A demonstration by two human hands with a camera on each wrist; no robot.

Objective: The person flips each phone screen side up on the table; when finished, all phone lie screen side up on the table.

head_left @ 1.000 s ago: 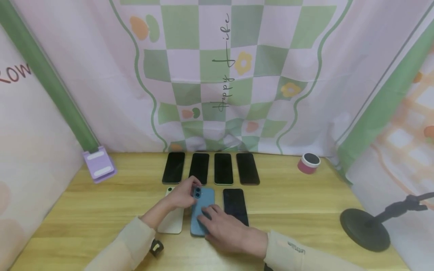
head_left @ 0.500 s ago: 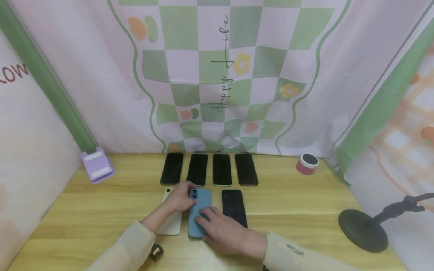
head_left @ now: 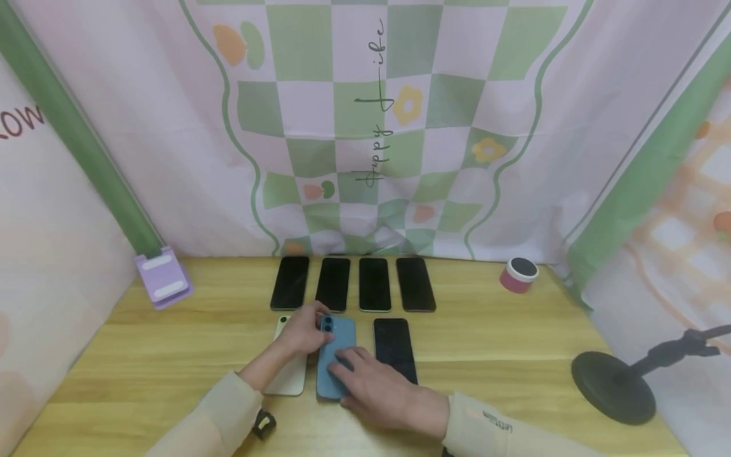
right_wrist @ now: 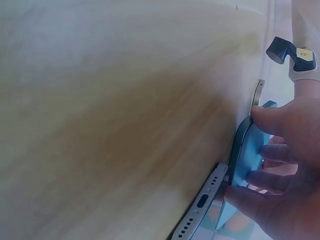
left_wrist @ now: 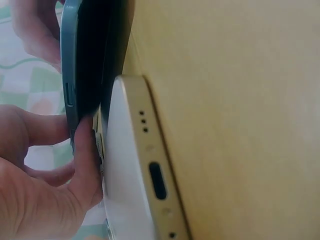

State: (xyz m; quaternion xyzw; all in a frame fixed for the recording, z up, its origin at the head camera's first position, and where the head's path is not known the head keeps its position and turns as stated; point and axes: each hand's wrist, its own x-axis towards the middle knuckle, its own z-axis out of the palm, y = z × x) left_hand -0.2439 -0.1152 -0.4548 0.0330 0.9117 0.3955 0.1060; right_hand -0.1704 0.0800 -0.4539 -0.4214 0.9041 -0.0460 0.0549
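Observation:
A blue phone lies back up between my hands, its camera end away from me. My left hand pinches its far left edge; in the left wrist view the thumb is on the dark screen side, and the phone stands tilted a little off the table. With my right hand I hold its near part, the thumb at one edge and the fingers spread over the back. A white phone lies partly under my left wrist. To the right is a dark-screened phone, its near end hidden by my right hand.
Behind, several black-screened phones stand in a row along the curtain. A pink jar is at the back right, a black round stand base at the right, and a purple clamp piece at the back left of the wooden table.
Over the last second the blue phone has shifted very slightly left, with both hands keeping their hold on it. The head view has also moved a little.

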